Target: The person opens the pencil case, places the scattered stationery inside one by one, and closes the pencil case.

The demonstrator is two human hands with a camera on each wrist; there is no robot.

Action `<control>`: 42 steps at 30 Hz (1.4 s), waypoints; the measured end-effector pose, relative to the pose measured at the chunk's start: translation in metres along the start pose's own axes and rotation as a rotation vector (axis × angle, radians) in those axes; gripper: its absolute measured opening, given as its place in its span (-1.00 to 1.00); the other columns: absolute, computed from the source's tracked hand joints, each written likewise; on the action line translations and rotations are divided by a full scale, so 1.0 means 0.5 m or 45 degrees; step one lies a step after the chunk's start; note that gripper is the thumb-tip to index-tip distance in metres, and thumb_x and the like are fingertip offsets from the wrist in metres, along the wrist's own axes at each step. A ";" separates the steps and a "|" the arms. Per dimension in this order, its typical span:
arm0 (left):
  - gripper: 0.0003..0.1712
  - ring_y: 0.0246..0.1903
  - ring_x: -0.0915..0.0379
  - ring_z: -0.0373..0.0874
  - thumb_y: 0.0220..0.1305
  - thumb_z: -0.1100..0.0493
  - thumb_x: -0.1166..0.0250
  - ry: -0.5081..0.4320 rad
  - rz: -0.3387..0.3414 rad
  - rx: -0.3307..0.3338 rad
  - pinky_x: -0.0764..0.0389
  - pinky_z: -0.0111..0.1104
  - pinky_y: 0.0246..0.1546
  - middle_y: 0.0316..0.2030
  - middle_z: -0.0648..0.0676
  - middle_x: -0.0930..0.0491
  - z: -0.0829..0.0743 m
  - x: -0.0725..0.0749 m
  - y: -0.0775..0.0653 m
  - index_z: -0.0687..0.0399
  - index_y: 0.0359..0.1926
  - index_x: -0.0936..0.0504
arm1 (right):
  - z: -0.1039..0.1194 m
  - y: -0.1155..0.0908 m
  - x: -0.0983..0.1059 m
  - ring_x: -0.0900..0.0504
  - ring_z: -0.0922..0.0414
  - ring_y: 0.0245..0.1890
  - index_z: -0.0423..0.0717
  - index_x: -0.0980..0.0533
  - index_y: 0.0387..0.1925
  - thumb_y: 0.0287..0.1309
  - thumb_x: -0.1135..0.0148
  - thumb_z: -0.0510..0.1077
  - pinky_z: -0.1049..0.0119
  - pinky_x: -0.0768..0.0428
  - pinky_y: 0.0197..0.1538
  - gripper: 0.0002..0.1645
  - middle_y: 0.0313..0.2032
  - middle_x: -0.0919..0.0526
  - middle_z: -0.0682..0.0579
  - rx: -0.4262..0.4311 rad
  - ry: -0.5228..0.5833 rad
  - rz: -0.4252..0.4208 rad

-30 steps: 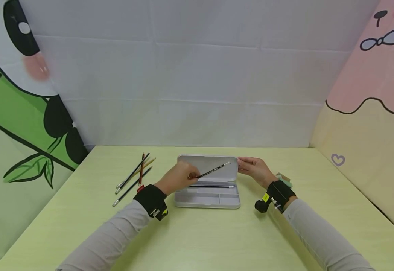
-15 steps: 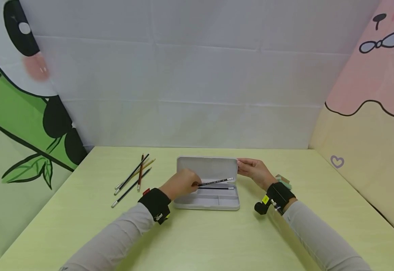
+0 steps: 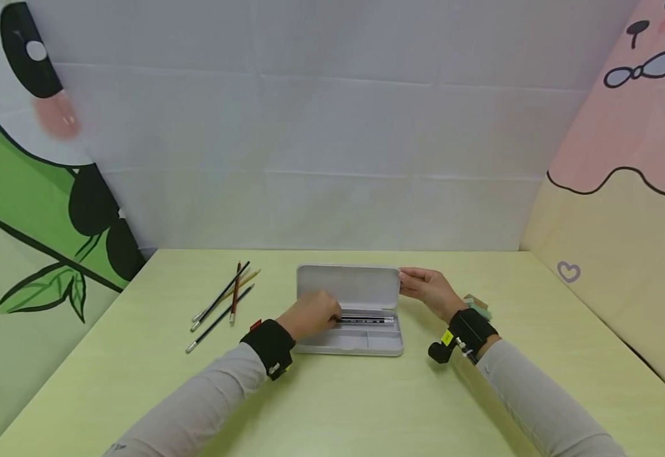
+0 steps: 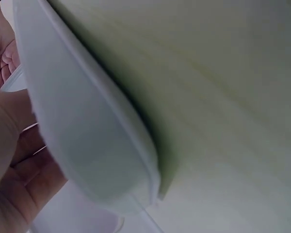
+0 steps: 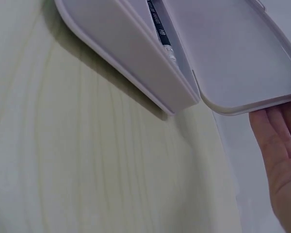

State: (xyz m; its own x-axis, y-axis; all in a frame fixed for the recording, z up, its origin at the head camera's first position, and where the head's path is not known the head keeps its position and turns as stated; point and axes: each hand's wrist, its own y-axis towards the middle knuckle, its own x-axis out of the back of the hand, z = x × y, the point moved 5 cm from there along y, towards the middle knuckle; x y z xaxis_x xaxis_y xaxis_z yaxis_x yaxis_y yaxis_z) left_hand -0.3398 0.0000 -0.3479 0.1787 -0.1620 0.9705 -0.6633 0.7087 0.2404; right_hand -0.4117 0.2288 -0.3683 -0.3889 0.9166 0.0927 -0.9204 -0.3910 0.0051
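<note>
A white pencil case [image 3: 348, 343] stands open on the table, its lid raised at the back. My left hand [image 3: 312, 315] is inside its rear compartment, fingers curled at the left end of a black pencil [image 3: 361, 320]; the fingertips are hidden in the head view. In the right wrist view the pencil [image 5: 160, 30] shows white lettering and a silvery end. Another dark pencil lay in that compartment earlier and now barely stands apart from it. My right hand [image 3: 432, 293] touches the right edge of the lid [image 3: 361, 282]. Its straight fingers [image 5: 276, 127] reach behind the lid.
Left of the case, several pencils [image 3: 216, 301] lie crossed in a loose pile, black, red-brown and yellowish. A small greenish and tan object [image 3: 477, 303] sits beyond the right wrist, partly hidden. A white sheet hangs behind the table [image 3: 332, 406], with printed cartoon panels at both sides.
My left hand has lowered the black pencil from a slant above the case until it lies level in the rear compartment. My right hand stays at the lid's edge.
</note>
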 end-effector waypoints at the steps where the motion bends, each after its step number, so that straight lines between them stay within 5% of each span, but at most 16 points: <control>1: -0.89 -0.52 -0.57 -0.26 0.11 0.33 -0.36 0.002 0.001 0.007 -0.57 -0.47 -0.47 -0.50 -0.01 -0.72 0.000 0.000 0.001 0.09 -0.50 -0.74 | 0.001 0.000 0.000 -0.68 0.39 -0.15 -0.43 -0.23 0.33 0.36 -0.09 -0.09 0.27 -0.58 0.19 -0.34 -0.08 -0.64 0.21 0.001 0.000 0.000; 10: -0.94 -0.42 -0.63 -0.17 0.11 0.28 -0.38 0.090 0.006 0.083 -0.62 -0.38 -0.41 -0.45 0.00 -0.71 -0.003 0.007 0.001 0.05 -0.46 -0.73 | 0.012 0.000 -0.006 -0.67 0.41 -0.15 -0.40 -0.23 0.34 0.37 -0.08 -0.10 0.28 -0.58 0.19 -0.35 -0.02 -0.63 0.15 0.002 -0.008 0.000; 17: -0.85 -0.57 -0.44 -0.26 0.07 0.33 -0.38 0.096 -0.055 0.098 -0.47 -0.42 -0.54 -0.54 -0.01 -0.66 0.000 0.012 -0.001 0.09 -0.57 -0.65 | 0.009 0.002 -0.010 -0.68 0.40 -0.16 -0.40 -0.23 0.34 0.36 -0.08 -0.10 0.24 -0.57 0.20 -0.35 -0.05 -0.65 0.17 -0.005 0.000 -0.002; 23: -0.81 -0.60 -0.33 -0.28 0.06 0.31 -0.39 0.092 -0.075 0.115 -0.41 -0.42 -0.57 -0.59 -0.03 -0.61 0.012 0.014 -0.011 0.06 -0.61 -0.59 | 0.000 0.002 -0.005 -0.66 0.41 -0.12 -0.38 -0.22 0.35 0.37 -0.07 -0.06 0.22 -0.55 0.23 -0.33 0.21 -0.51 -0.20 -0.007 -0.038 -0.006; 28: -0.77 -0.61 -0.20 -0.28 0.12 0.33 -0.30 0.016 -0.065 0.210 -0.32 -0.43 -0.59 -0.63 -0.04 -0.55 0.032 0.029 -0.029 0.05 -0.62 -0.57 | 0.000 0.002 -0.002 -0.67 0.40 -0.11 -0.39 -0.21 0.35 0.36 -0.09 -0.08 0.32 -0.58 0.18 -0.32 0.22 -0.50 -0.20 -0.003 -0.011 -0.007; 31: -0.80 -0.61 -0.30 -0.28 0.15 0.32 -0.29 -0.052 -0.101 0.289 -0.36 -0.45 -0.57 -0.61 -0.03 -0.57 0.051 0.046 -0.048 0.05 -0.59 -0.60 | 0.002 0.000 -0.001 -0.66 0.41 -0.11 -0.40 -0.21 0.35 0.37 -0.08 -0.08 0.34 -0.58 0.18 -0.33 0.24 -0.48 -0.22 0.003 -0.011 0.005; 34: -0.87 -0.57 -0.47 -0.22 0.14 0.31 -0.31 -0.047 -0.231 0.398 -0.49 -0.41 -0.54 -0.56 0.03 -0.64 0.084 0.069 -0.075 0.10 -0.53 -0.66 | 0.001 -0.002 -0.001 -0.66 0.41 -0.10 -0.39 -0.20 0.36 0.38 -0.05 -0.09 0.34 -0.58 0.19 -0.34 0.25 -0.46 -0.24 -0.004 -0.014 0.010; 38: -0.92 -0.54 -0.55 -0.09 0.16 0.34 -0.28 -0.018 -0.378 0.630 -0.56 -0.29 -0.51 -0.48 0.17 -0.69 0.150 0.101 -0.122 0.23 -0.43 -0.69 | 0.000 -0.004 -0.001 -0.65 0.41 -0.10 -0.40 -0.19 0.36 0.39 -0.04 -0.10 0.35 -0.58 0.18 -0.35 0.26 -0.44 -0.26 -0.008 -0.021 0.015; 42: -0.90 -0.61 -0.50 -0.03 0.18 0.35 -0.23 -0.064 -0.294 0.896 -0.51 -0.26 -0.59 -0.51 0.26 -0.63 0.215 0.117 -0.177 0.36 -0.40 -0.63 | 0.001 -0.004 -0.001 -0.65 0.41 -0.10 -0.39 -0.19 0.36 0.39 -0.04 -0.10 0.35 -0.58 0.18 -0.35 0.25 -0.46 -0.23 -0.013 -0.016 0.009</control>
State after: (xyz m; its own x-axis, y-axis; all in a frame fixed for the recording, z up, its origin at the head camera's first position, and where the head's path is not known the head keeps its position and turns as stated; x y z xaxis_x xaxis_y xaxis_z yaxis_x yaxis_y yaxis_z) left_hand -0.3487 -0.1460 -0.3104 0.3477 -0.2969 0.8894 -0.9248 0.0476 0.3775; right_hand -0.4098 0.2292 -0.3678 -0.3950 0.9126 0.1054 -0.9180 -0.3966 -0.0060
